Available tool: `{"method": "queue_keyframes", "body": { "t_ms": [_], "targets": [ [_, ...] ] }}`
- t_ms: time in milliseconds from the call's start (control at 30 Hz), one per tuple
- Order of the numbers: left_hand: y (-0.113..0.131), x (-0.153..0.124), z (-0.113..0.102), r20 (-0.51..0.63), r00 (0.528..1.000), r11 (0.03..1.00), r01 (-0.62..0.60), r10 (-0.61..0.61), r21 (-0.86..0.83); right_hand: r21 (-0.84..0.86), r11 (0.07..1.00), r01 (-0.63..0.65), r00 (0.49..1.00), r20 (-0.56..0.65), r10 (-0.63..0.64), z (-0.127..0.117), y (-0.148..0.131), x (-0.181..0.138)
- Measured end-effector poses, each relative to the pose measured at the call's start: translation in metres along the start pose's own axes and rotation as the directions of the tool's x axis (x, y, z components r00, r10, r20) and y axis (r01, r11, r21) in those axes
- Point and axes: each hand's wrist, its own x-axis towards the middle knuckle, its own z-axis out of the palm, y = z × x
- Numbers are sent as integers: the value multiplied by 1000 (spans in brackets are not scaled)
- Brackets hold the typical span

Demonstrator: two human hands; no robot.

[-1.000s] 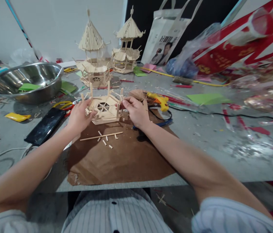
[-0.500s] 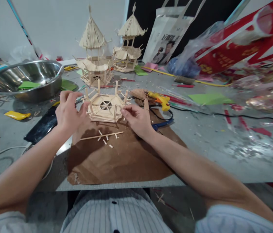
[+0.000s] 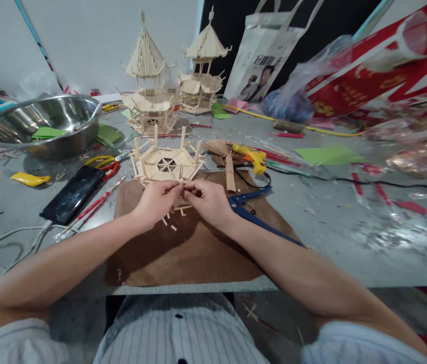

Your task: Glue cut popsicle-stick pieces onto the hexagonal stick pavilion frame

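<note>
My left hand [image 3: 157,200] and my right hand [image 3: 208,199] meet fingertip to fingertip over the brown paper sheet [image 3: 198,247], fingers pinched together on a small wooden stick piece. Just beyond them a hexagonal stick frame with upright posts [image 3: 167,163] stands at the paper's far edge, touched by neither hand. Short stick offcuts [image 3: 171,225] lie on the paper under my left hand. Blue scissors [image 3: 249,207] lie right of my right hand.
Two finished stick pagodas [image 3: 148,81] [image 3: 202,71] stand at the back. A steel bowl [image 3: 42,124] sits far left, with a black phone [image 3: 72,194] in front of it. A yellow glue gun [image 3: 251,155] and its cable lie right of the frame. Plastic bags crowd the right.
Both hands let go of the hexagonal frame, which now rests on the table, and came together nearer me over the paper. The long thin stick on the paper is hidden under them.
</note>
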Motion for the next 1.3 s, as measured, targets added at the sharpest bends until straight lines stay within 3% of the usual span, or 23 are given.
{"method": "queue_keyframes", "body": {
  "t_ms": [200,333,533,800,1033,1167,1300],
  "targets": [
    [-7,1,0,9,999,998,41,-41,50,-216,976,36,989,147,-4,-1,0,-2],
    [-5,0,-4,114,987,993,120,-117,-20,-112,993,44,994,105,-32,-1,5,-3],
    [-6,0,-10,274,947,974,203,-169,-102,-19,976,217,968,134,-213,-3,10,-1],
    [-12,-1,-7,303,949,983,133,-89,-125,-21,997,80,995,69,-78,0,12,-2],
    [-15,-5,-5,190,981,985,-54,23,163,145,985,-90,992,98,76,0,10,-2],
    [-13,-8,-3,131,981,913,-180,141,367,172,977,-125,986,134,102,0,10,-2],
    [-14,-11,0,130,974,806,-225,184,548,164,978,-132,978,183,101,2,13,-3]
  ]
}}
